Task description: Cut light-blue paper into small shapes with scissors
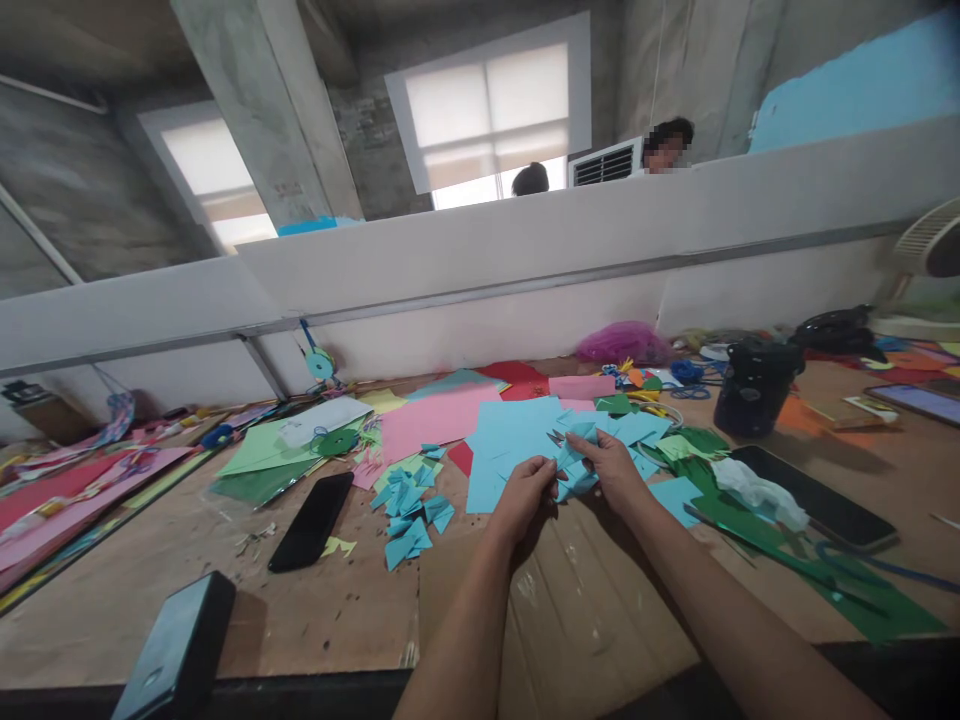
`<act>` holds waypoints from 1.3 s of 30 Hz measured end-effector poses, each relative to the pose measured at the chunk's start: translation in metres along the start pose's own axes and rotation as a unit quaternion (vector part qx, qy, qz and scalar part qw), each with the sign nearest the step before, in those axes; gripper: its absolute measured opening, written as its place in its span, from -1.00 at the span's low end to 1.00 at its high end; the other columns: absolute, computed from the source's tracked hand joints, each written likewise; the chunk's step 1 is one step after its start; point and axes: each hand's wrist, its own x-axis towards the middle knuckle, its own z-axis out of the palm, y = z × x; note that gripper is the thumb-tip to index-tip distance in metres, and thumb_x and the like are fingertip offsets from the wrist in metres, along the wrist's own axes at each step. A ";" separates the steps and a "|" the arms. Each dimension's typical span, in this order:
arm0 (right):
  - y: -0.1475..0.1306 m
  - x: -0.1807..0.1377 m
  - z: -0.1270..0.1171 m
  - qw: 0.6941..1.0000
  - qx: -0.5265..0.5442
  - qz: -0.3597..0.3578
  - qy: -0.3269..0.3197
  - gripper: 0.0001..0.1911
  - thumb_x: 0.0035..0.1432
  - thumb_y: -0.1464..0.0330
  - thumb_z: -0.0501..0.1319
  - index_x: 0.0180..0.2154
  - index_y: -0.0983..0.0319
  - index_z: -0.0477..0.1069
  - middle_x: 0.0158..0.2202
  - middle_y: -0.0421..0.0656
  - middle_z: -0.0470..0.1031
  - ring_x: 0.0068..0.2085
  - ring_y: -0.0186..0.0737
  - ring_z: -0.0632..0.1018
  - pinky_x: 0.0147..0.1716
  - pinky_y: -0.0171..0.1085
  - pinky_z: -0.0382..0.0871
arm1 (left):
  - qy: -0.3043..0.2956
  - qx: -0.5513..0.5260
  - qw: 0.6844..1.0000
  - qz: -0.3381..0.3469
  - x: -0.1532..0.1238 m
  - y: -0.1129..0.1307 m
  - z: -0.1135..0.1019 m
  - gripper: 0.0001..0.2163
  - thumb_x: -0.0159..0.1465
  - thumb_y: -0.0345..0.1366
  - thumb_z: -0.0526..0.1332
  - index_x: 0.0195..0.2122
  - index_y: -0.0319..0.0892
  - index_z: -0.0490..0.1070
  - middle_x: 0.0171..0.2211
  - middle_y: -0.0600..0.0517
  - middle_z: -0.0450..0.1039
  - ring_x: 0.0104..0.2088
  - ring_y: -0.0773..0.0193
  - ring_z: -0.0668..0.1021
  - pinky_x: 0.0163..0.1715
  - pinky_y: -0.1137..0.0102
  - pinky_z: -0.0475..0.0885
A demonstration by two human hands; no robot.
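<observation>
Both my hands meet over the front of the blue paper sheets. My left hand (527, 492) is closed, its thumb and fingers pinching the lower left edge of a folded light blue paper piece (576, 474). The fingers of my right hand (613, 468) close on the same piece from the right. A small pointed metal tip (555, 437) shows beside it; which hand holds that tool, I cannot tell. A flat blue sheet (499, 455) lies just beyond my left hand. To its left is a loose pile of folded blue paper pieces (405, 510).
A cardboard sheet (570, 600) lies under my forearms. Black phones (311, 522) rest on both sides, and a dark lidded cup (756, 390) stands at right. A box-shaped device (180, 645) sits at the front left edge. Behind the table runs a white partition (450, 265).
</observation>
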 end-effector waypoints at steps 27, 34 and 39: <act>0.012 0.002 -0.001 0.995 -0.073 -0.057 -0.038 -0.62 -0.15 0.09 0.39 -0.53 0.22 0.34 -0.66 -0.35 0.23 -0.60 -0.39 0.21 -0.62 -0.38 0.08 | 0.058 -0.013 0.998 0.028 0.004 -0.001 0.003 -0.59 0.00 0.08 0.31 -0.47 -0.20 0.34 -0.59 0.10 0.34 -0.57 0.39 0.37 -0.50 0.44 0.26; 0.012 0.000 0.001 0.994 -0.087 -0.048 -0.034 -0.59 -0.14 0.02 0.34 -0.51 0.23 0.38 -0.62 -0.32 0.28 -0.62 -0.39 0.25 -0.64 -0.37 0.12 | 0.068 0.002 0.997 0.042 0.006 -0.003 0.000 -0.62 -0.02 0.03 0.32 -0.50 -0.19 0.31 -0.61 0.15 0.27 -0.57 0.39 0.34 -0.50 0.44 0.23; 0.014 -0.001 -0.001 0.990 -0.126 -0.061 -0.018 -0.55 -0.10 -0.05 0.28 -0.54 0.20 0.29 -0.69 -0.36 0.18 -0.67 -0.38 0.21 -0.67 -0.36 0.11 | 0.063 0.034 0.996 0.047 0.008 -0.008 -0.002 -0.67 0.04 0.00 0.28 -0.52 -0.17 0.30 -0.64 0.13 0.29 -0.59 0.37 0.33 -0.51 0.44 0.20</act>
